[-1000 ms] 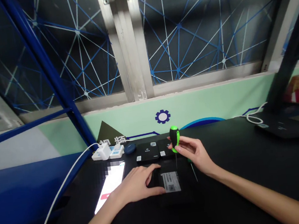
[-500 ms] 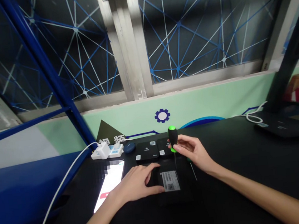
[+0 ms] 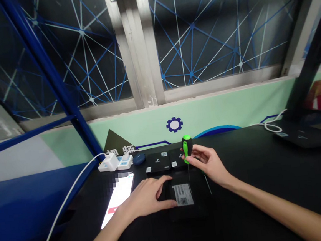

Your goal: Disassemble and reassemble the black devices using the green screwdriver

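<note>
At lower centre of the frame, a flat black labelled device [image 3: 188, 196] is laid on the dark tabletop [image 3: 259, 171]. Its left edge is touched by the left hand [image 3: 147, 197], thumb and forefinger spread wide. Device judged stiff, fairly light, possibly slippery; best gripped by opposite edges. Over its upper part a green-and-black screwdriver [image 3: 187, 148] is held upright by the handle in the right hand [image 3: 208, 163]; tip contact cannot be resolved. Two black boxes [image 3: 157, 162] are seen beyond, at centre.
</note>
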Available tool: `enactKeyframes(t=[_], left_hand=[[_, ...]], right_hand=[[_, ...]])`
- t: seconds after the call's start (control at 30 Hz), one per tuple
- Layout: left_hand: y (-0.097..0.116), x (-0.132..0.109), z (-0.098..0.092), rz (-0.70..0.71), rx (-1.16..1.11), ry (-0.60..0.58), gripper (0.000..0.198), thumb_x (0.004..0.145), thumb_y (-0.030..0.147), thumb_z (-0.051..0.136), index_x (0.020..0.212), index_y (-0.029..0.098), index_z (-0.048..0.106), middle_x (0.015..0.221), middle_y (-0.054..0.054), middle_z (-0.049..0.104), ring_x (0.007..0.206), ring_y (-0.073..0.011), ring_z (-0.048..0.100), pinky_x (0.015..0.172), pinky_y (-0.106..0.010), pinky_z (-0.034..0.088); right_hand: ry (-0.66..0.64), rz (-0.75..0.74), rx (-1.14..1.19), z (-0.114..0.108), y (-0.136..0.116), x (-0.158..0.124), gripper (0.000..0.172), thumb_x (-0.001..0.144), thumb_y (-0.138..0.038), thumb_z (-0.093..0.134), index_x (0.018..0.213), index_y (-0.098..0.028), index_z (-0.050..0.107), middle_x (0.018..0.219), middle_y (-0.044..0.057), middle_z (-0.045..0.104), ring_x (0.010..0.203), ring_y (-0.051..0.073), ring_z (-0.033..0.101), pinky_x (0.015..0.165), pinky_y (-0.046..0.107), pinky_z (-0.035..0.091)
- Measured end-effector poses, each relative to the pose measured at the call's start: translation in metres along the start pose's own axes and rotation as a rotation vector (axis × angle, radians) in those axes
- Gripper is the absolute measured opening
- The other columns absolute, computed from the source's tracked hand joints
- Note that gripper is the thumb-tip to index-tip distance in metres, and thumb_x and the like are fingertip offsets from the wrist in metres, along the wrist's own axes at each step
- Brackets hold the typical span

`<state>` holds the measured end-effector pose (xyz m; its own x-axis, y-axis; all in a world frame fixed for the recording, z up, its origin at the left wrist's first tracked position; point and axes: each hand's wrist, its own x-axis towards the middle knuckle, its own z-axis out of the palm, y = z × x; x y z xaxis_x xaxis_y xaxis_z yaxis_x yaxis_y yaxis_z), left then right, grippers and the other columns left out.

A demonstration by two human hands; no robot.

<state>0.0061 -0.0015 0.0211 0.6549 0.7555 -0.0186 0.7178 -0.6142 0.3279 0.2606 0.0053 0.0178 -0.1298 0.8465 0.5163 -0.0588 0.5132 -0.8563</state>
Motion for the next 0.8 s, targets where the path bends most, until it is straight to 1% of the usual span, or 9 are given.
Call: enactKeyframes(t=[0.1, 0.17, 0.23, 0.3, 0.4, 0.53, 0.67, 0.73, 0.8], left_hand=[[0.0, 0.0, 0.0, 0.001, 0.005, 0.002, 0.068, 0.082, 0.071, 0.058, 0.137, 0.031, 0.05, 0.073, 0.005, 0.058, 0.068, -0.0175, 0.057, 0.061, -0.027, 0.035], [-0.001, 0.0, 0.001, 0.001, 0.01, 0.008, 0.068, 0.082, 0.071, 0.058, 0.137, 0.031, 0.05, 0.074, 0.005, 0.058, 0.069, -0.0178, 0.057, 0.062, -0.028, 0.035], [-0.001, 0.0, 0.001, 0.001, 0.014, 0.012, 0.069, 0.082, 0.071, 0.057, 0.136, 0.03, 0.05, 0.075, 0.004, 0.058, 0.069, -0.018, 0.057, 0.062, -0.028, 0.035], [-0.001, 0.0, 0.001, 0.002, 0.014, 0.008, 0.069, 0.082, 0.072, 0.057, 0.137, 0.03, 0.05, 0.075, 0.004, 0.058, 0.069, -0.018, 0.057, 0.062, -0.028, 0.035], [0.0, 0.0, 0.0, 0.008, 0.014, 0.007, 0.069, 0.082, 0.071, 0.056, 0.136, 0.028, 0.051, 0.074, 0.004, 0.058, 0.068, -0.0179, 0.057, 0.061, -0.028, 0.035], [0.0, 0.0, 0.0, 0.005, 0.018, 0.008, 0.069, 0.083, 0.071, 0.056, 0.137, 0.029, 0.05, 0.075, 0.004, 0.059, 0.067, -0.0177, 0.057, 0.06, -0.027, 0.034], [0.0, 0.0, 0.001, 0.009, 0.033, 0.015, 0.07, 0.083, 0.072, 0.056, 0.136, 0.027, 0.051, 0.074, 0.004, 0.058, 0.066, -0.0178, 0.056, 0.061, -0.028, 0.035], [0.0, 0.0, 0.001, 0.015, 0.034, 0.018, 0.07, 0.082, 0.072, 0.055, 0.136, 0.027, 0.051, 0.073, 0.004, 0.058, 0.066, -0.0173, 0.056, 0.061, -0.028, 0.035], [0.0, 0.0, 0.0, 0.014, 0.029, 0.014, 0.069, 0.083, 0.072, 0.056, 0.137, 0.029, 0.051, 0.073, 0.005, 0.057, 0.065, -0.0168, 0.056, 0.059, -0.027, 0.034]], right_hand=[[-0.015, -0.007, 0.028, 0.001, -0.002, -0.001, 0.023, 0.086, -0.033, 0.07, 0.105, -0.021, 0.068, 0.095, 0.007, 0.073, 0.091, 0.023, 0.068, 0.087, 0.038, 0.053], [0.014, -0.005, 0.025, 0.003, -0.001, -0.002, 0.024, 0.085, -0.033, 0.072, 0.106, -0.021, 0.069, 0.097, 0.007, 0.073, 0.093, 0.023, 0.068, 0.089, 0.039, 0.053], [0.062, 0.0, 0.007, 0.005, 0.003, -0.003, 0.025, 0.081, -0.033, 0.076, 0.102, -0.021, 0.071, 0.099, 0.007, 0.073, 0.094, 0.024, 0.068, 0.089, 0.039, 0.053], [0.09, 0.001, -0.015, 0.007, 0.007, -0.002, 0.022, 0.079, -0.034, 0.078, 0.096, -0.021, 0.073, 0.099, 0.007, 0.072, 0.095, 0.024, 0.068, 0.088, 0.039, 0.054], [0.088, 0.003, -0.024, 0.006, 0.007, -0.001, 0.022, 0.078, -0.034, 0.078, 0.096, -0.022, 0.074, 0.099, 0.006, 0.072, 0.094, 0.024, 0.067, 0.087, 0.038, 0.054], [0.074, 0.004, -0.003, 0.004, -0.001, 0.0, 0.024, 0.08, -0.033, 0.076, 0.101, -0.021, 0.07, 0.095, 0.006, 0.073, 0.088, 0.022, 0.068, 0.084, 0.037, 0.054], [0.025, -0.015, 0.011, 0.003, -0.005, -0.002, 0.024, 0.086, -0.033, 0.07, 0.107, -0.021, 0.068, 0.096, 0.008, 0.074, 0.094, 0.023, 0.069, 0.087, 0.038, 0.053], [0.036, -0.019, 0.001, 0.004, -0.001, -0.002, 0.025, 0.086, -0.033, 0.071, 0.108, -0.022, 0.069, 0.1, 0.007, 0.074, 0.095, 0.023, 0.069, 0.088, 0.038, 0.053], [0.074, -0.024, -0.026, 0.004, 0.004, -0.002, 0.024, 0.082, -0.032, 0.074, 0.105, -0.022, 0.071, 0.102, 0.006, 0.072, 0.095, 0.024, 0.068, 0.087, 0.038, 0.054]])
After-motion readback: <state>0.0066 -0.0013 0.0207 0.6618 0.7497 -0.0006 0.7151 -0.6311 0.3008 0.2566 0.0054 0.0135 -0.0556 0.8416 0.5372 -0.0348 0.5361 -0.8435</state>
